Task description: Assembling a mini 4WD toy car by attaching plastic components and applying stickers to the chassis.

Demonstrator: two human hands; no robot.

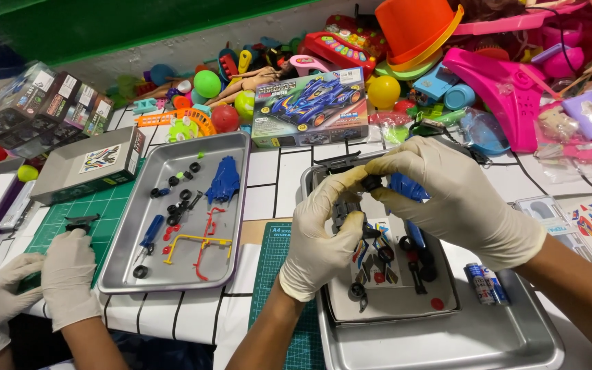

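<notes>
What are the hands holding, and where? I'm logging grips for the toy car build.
Left hand grips a dark toy car chassis by its side; right hand pinches a small black wheel at its end.

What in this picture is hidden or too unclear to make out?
- Head view: the dark chassis is mostly covered by the left hand and right hand; how its wheel sits under the fingertips is hidden.
- The nearer metal tray is cut off by the bottom edge.
- The co-worker's gloved hands cover whatever lies under them.
- The batteries are too small to tell details.
</notes>
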